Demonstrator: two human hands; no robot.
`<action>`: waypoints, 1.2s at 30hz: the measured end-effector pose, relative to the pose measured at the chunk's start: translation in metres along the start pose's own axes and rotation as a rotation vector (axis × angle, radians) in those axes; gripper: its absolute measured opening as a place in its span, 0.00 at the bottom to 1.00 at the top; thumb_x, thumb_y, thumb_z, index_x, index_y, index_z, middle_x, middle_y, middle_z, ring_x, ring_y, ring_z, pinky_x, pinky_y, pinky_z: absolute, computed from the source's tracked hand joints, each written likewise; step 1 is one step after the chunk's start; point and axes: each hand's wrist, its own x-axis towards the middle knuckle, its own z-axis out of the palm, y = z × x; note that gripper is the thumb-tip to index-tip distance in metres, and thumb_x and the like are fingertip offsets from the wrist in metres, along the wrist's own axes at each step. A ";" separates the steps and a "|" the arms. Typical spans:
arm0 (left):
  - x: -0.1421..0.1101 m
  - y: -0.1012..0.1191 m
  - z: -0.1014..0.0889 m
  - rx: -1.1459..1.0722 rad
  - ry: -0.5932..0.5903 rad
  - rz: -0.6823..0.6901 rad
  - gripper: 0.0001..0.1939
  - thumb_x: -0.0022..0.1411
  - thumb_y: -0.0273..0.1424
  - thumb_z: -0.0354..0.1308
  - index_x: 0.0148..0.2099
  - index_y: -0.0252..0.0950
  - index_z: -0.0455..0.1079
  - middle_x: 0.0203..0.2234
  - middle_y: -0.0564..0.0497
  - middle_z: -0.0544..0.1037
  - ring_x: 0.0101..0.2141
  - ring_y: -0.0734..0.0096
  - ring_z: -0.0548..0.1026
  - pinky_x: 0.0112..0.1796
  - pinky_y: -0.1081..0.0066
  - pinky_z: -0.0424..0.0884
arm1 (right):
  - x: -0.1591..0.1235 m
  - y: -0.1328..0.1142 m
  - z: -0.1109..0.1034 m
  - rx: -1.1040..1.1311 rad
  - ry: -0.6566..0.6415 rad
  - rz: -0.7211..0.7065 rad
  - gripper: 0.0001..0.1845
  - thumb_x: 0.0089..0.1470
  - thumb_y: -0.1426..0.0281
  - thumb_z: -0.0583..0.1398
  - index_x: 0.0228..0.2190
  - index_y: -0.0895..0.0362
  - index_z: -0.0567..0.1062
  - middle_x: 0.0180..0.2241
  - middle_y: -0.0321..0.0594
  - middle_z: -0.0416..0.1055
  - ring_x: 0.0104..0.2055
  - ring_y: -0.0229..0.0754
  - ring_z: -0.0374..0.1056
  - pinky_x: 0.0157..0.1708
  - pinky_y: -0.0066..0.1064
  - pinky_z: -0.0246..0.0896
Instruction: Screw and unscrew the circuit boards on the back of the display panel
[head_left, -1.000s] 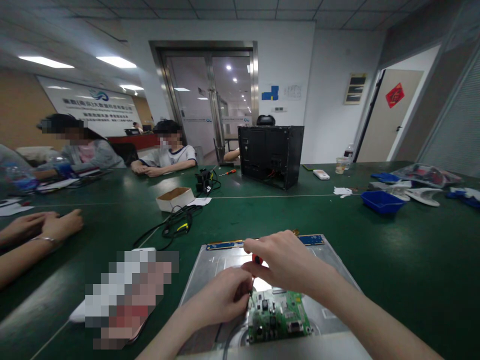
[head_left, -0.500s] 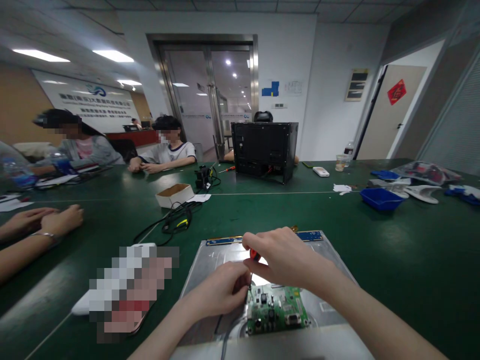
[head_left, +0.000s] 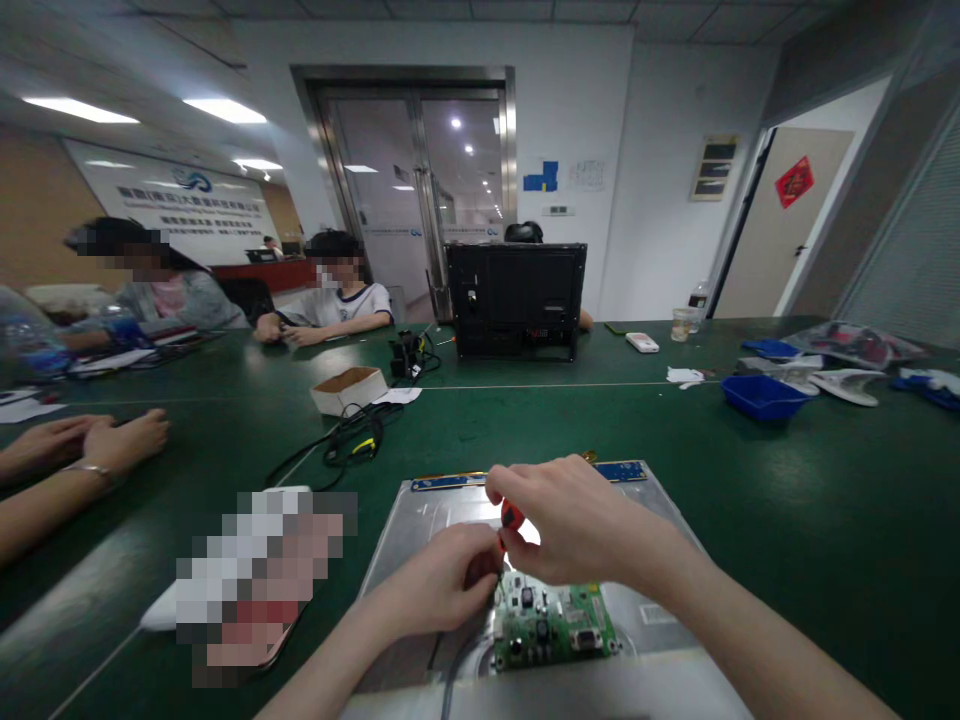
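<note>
Green counter (head_left: 750,520) under it all. Silver metal panel (head_left: 664,540) on it, beneath both hands. Green circuit board (head_left: 559,625) on the panel, wearer's side of the right hand, just beside the left. Right hand (head_left: 574,515) pinching the red handle of the screwdriver (head_left: 511,515). Left hand (head_left: 446,580) by the board's far corner, fingers curled; can't tell what they pinch.

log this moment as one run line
right hand: holds red screwdriver | left hand: at circuit board's corner | board: on metal panel
</note>
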 end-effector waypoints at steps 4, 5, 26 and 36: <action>0.000 0.001 -0.001 0.010 0.020 0.020 0.04 0.54 0.23 0.51 0.34 0.36 0.64 0.26 0.54 0.72 0.26 0.71 0.67 0.27 0.73 0.59 | 0.000 0.002 0.000 0.019 -0.021 0.001 0.07 0.55 0.64 0.58 0.35 0.55 0.68 0.31 0.35 0.77 0.27 0.36 0.66 0.23 0.30 0.39; 0.000 0.002 -0.001 0.013 0.017 0.021 0.05 0.54 0.23 0.51 0.34 0.36 0.64 0.25 0.54 0.71 0.26 0.71 0.67 0.27 0.73 0.59 | 0.000 0.002 0.001 0.010 -0.029 0.012 0.08 0.57 0.62 0.58 0.34 0.54 0.69 0.30 0.35 0.77 0.27 0.37 0.67 0.23 0.30 0.39; -0.001 -0.003 0.001 0.027 -0.011 -0.033 0.05 0.55 0.24 0.51 0.36 0.35 0.66 0.27 0.53 0.72 0.26 0.71 0.67 0.26 0.73 0.59 | 0.001 0.002 0.001 -0.009 0.011 0.020 0.05 0.54 0.71 0.57 0.35 0.55 0.68 0.32 0.36 0.75 0.26 0.35 0.64 0.22 0.29 0.39; 0.000 0.002 -0.001 0.051 -0.004 -0.030 0.04 0.57 0.24 0.52 0.35 0.35 0.66 0.25 0.54 0.71 0.25 0.72 0.66 0.26 0.74 0.58 | 0.002 0.001 0.002 -0.024 -0.011 0.058 0.05 0.56 0.69 0.57 0.37 0.56 0.68 0.32 0.37 0.76 0.27 0.36 0.67 0.23 0.30 0.38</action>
